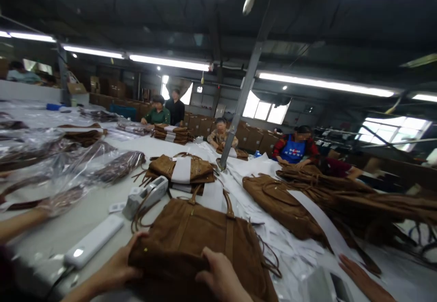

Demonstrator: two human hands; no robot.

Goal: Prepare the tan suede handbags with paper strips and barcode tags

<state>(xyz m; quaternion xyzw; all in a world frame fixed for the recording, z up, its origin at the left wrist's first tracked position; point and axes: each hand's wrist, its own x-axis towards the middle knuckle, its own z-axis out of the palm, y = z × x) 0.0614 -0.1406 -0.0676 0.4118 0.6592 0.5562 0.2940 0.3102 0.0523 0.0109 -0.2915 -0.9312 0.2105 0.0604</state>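
Observation:
A brown handbag (205,224) lies in front of me with its two handles pointing away and its near side lifted into a dark fold. My left hand (118,263) grips the bag's left corner, fingers wrapped around the cloth. At the middle of the lifted edge, my right hand (220,270) holds the fabric, thumb and fingers bent over it; the fingertips are partly hidden. Just beyond the bag is a stack of similar brown bags (182,170) with a white paper band (181,170). Thin brown straps (269,252) trail off its right side.
A white power strip (94,240) and a grey-white device (145,197) stand to the left. Another person's hand (64,202) touches plastic-wrapped bags; a different hand (362,274) rests at right near piled brown bags (287,202). A metal post (241,104) rises from the table. Several people work beyond.

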